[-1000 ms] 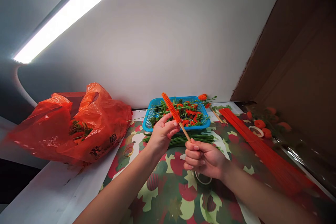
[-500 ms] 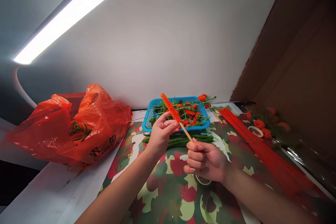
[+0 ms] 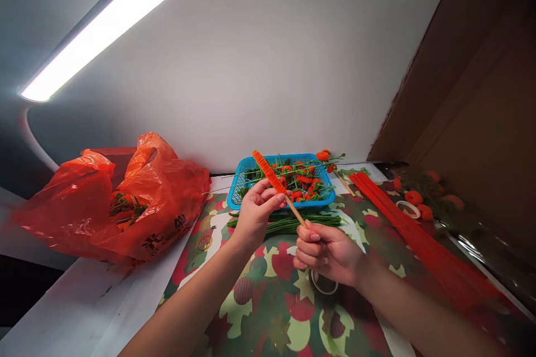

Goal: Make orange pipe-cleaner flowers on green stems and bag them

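An orange pipe cleaner (image 3: 268, 172) is coiled tightly round the upper part of a wooden stick (image 3: 295, 211), which tilts up to the left. At the coil's lower end, the thumb and fingers of my left hand (image 3: 260, 209) are pinched on the pipe cleaner. My right hand (image 3: 324, 248) is closed round the bottom of the stick. Behind them stands a blue basket (image 3: 231, 192) of orange flowers with green stems. Several green pipe cleaners (image 3: 288, 225) lie in front of it, partly behind my hands. Below my right hand is a dark tape roll (image 3: 324, 285).
An orange plastic bag (image 3: 176, 173) with flowers inside sits at left under a bright lamp (image 3: 121, 22). Red pipe cleaners (image 3: 389, 212) lie in a long bundle at right, beside a white tape roll (image 3: 407, 210) and loose orange flowers (image 3: 414, 197). Cardboard (image 3: 460, 83) stands at right.
The stick's coiled tip has shifted slightly left and down. My right hand has moved a little up and left, showing more of the dark tape roll. My left hand keeps its pinch.
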Demonstrator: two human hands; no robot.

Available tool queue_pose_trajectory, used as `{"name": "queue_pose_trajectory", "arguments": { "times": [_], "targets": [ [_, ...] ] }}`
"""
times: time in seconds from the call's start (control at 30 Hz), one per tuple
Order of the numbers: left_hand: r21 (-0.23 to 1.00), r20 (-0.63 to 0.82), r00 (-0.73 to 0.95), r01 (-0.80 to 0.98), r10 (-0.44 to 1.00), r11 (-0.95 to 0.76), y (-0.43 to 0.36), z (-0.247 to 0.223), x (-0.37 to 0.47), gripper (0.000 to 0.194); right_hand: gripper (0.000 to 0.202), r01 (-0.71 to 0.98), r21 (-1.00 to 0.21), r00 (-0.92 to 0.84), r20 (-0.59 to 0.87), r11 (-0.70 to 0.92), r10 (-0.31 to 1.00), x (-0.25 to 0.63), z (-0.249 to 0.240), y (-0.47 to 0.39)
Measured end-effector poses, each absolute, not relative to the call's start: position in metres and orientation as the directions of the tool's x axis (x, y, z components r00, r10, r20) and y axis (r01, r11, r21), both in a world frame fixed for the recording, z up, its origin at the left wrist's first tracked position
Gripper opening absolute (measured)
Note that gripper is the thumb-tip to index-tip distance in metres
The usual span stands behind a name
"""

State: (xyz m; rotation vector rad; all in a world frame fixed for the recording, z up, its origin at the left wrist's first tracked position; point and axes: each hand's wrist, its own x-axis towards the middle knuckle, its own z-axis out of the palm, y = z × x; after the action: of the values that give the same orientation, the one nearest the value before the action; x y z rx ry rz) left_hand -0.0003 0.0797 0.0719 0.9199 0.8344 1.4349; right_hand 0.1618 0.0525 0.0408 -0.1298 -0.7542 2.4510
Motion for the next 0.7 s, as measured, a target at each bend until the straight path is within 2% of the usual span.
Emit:
{"name": "queue_pose_trajectory", "arguments": {
  "times": [0.1, 0.33, 0.5, 0.7],
  "targets": [
    [0.886, 0.069, 0.016, -0.460, 0.997, -0.054, 0.080, 0.073, -0.001, 0.035, 0.032, -0.494, -0.594, -0.816, 0.065, -0.635, 0.574, 0.162, 0.042, 0.054],
    [0.874, 0.037, 0.139, -0.485, 0.990, 0.036, 0.083, 0.072, -0.005, 0.032, 0.033, -0.485, -0.616, -0.818, 0.067, -0.621, 0.572, 0.161, 0.040, 0.053],
    [0.886, 0.017, 0.072, -0.462, 0.997, 0.018, 0.088, 0.076, -0.011, 0.034, 0.033, -0.468, -0.657, -0.811, 0.054, -0.591, 0.583, 0.161, 0.039, 0.055],
    [0.890, 0.035, -0.033, -0.453, 0.999, -0.047, 0.093, 0.091, -0.026, 0.038, 0.035, -0.398, -0.772, -0.803, 0.032, -0.496, 0.595, 0.163, 0.035, 0.058]
  ]
}}
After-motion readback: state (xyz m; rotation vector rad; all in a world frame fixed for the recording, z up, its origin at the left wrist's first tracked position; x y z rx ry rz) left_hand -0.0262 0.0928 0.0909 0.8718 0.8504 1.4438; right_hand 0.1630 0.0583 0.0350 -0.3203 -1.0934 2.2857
